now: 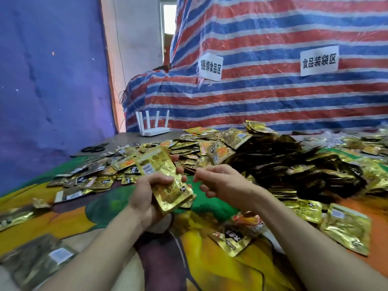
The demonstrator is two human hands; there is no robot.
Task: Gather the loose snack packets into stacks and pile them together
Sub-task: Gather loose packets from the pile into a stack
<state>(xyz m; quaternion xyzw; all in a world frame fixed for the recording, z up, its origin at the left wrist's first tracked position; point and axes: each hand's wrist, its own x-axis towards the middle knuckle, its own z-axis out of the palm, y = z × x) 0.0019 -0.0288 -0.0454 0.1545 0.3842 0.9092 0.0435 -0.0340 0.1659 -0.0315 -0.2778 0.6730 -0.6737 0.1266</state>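
My left hand (147,192) grips a stack of gold foil snack packets (165,179), tilted up and away from me above the table. My right hand (218,181) hovers just right of the stack, fingers loosely curled and holding nothing. A big heap of gold packets (273,162) fills the table behind and to the right of my hands. Loose packets (100,179) lie scattered to the left, and others (344,229) lie near my right forearm. One packet with an orange print (237,234) lies between my forearms.
A colourful printed cloth (210,206) covers the table. A white router (154,128) with antennas stands at the back, with black scissors (94,147) left of it. A red, white and blue striped tarp (273,91) with paper signs rises behind.
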